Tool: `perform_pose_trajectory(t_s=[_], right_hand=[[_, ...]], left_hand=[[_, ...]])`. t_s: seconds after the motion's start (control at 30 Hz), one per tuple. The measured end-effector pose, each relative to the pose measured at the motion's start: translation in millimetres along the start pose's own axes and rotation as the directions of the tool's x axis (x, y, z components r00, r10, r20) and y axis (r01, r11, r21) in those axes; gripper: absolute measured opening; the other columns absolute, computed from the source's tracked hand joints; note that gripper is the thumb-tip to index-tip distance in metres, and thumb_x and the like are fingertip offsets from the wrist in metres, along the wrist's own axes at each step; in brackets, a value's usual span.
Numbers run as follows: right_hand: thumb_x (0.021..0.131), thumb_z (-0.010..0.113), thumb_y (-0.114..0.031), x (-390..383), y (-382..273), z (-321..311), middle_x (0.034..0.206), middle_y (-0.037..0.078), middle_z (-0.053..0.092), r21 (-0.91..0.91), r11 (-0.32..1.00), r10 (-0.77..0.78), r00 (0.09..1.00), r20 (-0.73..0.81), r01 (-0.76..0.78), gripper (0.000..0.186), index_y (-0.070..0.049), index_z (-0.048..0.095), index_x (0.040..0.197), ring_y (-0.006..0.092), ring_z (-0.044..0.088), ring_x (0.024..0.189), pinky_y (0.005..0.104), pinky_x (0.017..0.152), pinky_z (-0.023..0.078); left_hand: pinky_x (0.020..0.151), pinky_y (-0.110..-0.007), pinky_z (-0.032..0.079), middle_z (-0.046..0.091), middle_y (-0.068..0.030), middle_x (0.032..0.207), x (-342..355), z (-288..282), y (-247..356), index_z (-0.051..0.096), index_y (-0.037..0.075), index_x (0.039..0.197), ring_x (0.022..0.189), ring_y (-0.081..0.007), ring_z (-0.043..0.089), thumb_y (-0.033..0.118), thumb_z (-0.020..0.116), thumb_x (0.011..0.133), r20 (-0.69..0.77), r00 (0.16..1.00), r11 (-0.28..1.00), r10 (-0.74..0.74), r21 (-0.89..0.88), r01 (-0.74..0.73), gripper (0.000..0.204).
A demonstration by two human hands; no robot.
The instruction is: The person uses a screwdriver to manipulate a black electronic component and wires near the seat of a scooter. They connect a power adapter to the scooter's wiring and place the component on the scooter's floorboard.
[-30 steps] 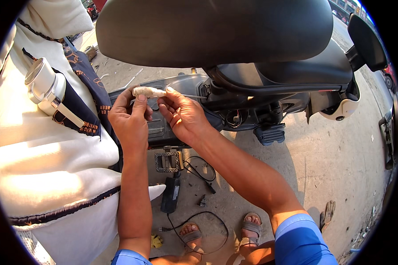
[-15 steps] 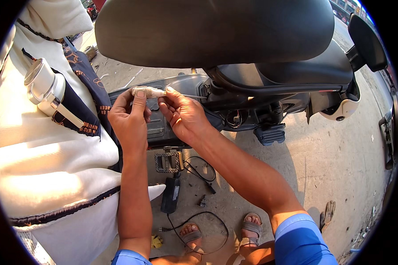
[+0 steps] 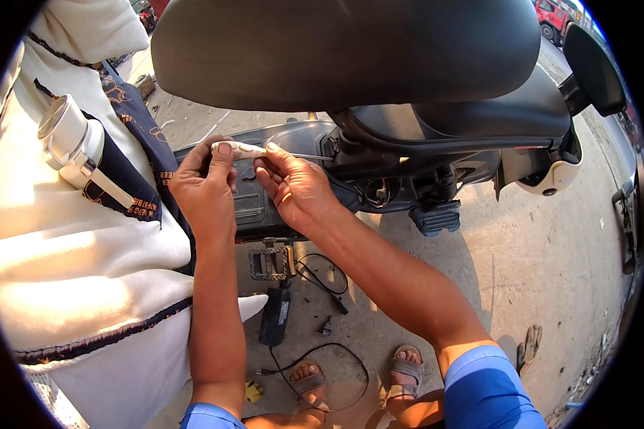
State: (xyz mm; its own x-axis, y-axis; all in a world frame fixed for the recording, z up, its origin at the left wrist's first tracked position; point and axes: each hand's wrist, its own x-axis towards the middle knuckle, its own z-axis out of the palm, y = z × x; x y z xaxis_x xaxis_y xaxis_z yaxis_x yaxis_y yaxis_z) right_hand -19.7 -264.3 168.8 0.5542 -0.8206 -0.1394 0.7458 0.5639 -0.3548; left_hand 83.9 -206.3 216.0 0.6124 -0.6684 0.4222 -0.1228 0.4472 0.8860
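Observation:
My left hand (image 3: 207, 179) pinches the left part of a small whitish, mottled object (image 3: 242, 149), its thumb lying on top. My right hand (image 3: 293, 186) pinches the right part, fingers curled below it. A thin pale cable or rod (image 3: 315, 156) runs from near my right fingertips toward a black fitting under the seat. Both hands are above the ridged floorboard (image 3: 250, 206) of a black scooter, below its large black padded top (image 3: 343, 57) and beside the seat (image 3: 479, 114).
A cream quilted cover (image 3: 86, 257) holds a white-topped flask (image 3: 75, 136) at left. A white helmet (image 3: 551, 179) hangs at right. A pedal (image 3: 272, 263), charger (image 3: 275, 318) with cords and a glove (image 3: 529, 347) are low down, near my sandalled feet (image 3: 408, 372). A red truck (image 3: 549, 16) stands beyond.
My left hand has shifted slightly left, and the whitish object with it. My right hand has moved very slightly left, still pinching. A red truck has appeared at upper right.

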Motion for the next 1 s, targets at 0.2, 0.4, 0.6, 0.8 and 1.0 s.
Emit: perform_pose_trajectory(t_s=[0.2, 0.4, 0.6, 0.8, 1.0], right_hand=[[0.096, 0.063, -0.01, 1, 2, 1, 0.088, 0.009, 0.066, 0.007, 1.0, -0.016, 1.0, -0.018, 0.016, 0.012, 0.002, 0.061, 0.096, 0.0139, 0.069, 0.076, 0.0215, 0.064, 0.063], [0.096, 0.064, -0.013, -1, -1, 2, 0.088, 0.009, 0.066, 0.003, 1.0, -0.004, 1.0, -0.024, 0.004, 0.015, 0.001, 0.061, 0.098, 0.0143, 0.069, 0.076, 0.0224, 0.063, 0.062], [0.098, 0.062, -0.017, -13, -6, -10, 0.093, 0.009, 0.066, -0.139, 0.988, 0.062, 0.997, -0.05, -0.068, 0.019, 0.002, 0.061, 0.101, 0.014, 0.068, 0.083, 0.0259, 0.071, 0.062], [0.094, 0.063, -0.01, -49, -37, -54, 0.092, 0.013, 0.069, -0.431, 0.901, 0.032, 0.999, -0.031, -0.042, 0.015, 0.003, 0.062, 0.099, 0.0154, 0.069, 0.076, 0.0255, 0.066, 0.062], [0.094, 0.062, -0.012, -76, -47, -97, 0.094, 0.012, 0.07, -0.72, 0.682, 0.038, 0.99, -0.136, -0.125, 0.013, 0.001, 0.064, 0.098, 0.0154, 0.069, 0.077, 0.0294, 0.069, 0.061]], left_hand=[[0.047, -0.02, 0.036, 0.063, -0.0039, 0.071, 2, -1, -2, 0.07, -0.006, 0.105, 0.055, -0.0064, 0.05, 0.011, 0.074, 0.089, -0.041, 0.997, 0.994, -0.064, 0.084, 0.068, 0.024], [0.047, -0.019, 0.036, 0.066, -0.0058, 0.079, 4, -3, -4, 0.07, -0.007, 0.105, 0.058, -0.0057, 0.05, 0.008, 0.072, 0.09, 0.022, 1.0, 1.0, -0.009, 0.002, 0.009, 0.021], [0.049, -0.02, 0.04, 0.068, -0.0059, 0.087, 7, -7, -1, 0.069, -0.005, 0.108, 0.065, -0.0071, 0.054, 0.008, 0.069, 0.092, 0.025, 0.999, 0.997, -0.034, -0.07, 0.036, 0.021], [0.06, -0.023, 0.051, 0.07, -0.0022, 0.087, 6, -5, -16, 0.073, 0.004, 0.105, 0.076, -0.0101, 0.063, 0.017, 0.079, 0.085, -0.002, 0.998, 0.997, -0.061, -0.037, 0.061, 0.024], [0.057, -0.022, 0.046, 0.072, -0.0113, 0.088, 38, -31, -36, 0.07, -0.008, 0.104, 0.073, -0.0121, 0.062, 0.004, 0.08, 0.081, 0.009, 0.999, 0.999, 0.035, -0.028, -0.034, 0.028]])
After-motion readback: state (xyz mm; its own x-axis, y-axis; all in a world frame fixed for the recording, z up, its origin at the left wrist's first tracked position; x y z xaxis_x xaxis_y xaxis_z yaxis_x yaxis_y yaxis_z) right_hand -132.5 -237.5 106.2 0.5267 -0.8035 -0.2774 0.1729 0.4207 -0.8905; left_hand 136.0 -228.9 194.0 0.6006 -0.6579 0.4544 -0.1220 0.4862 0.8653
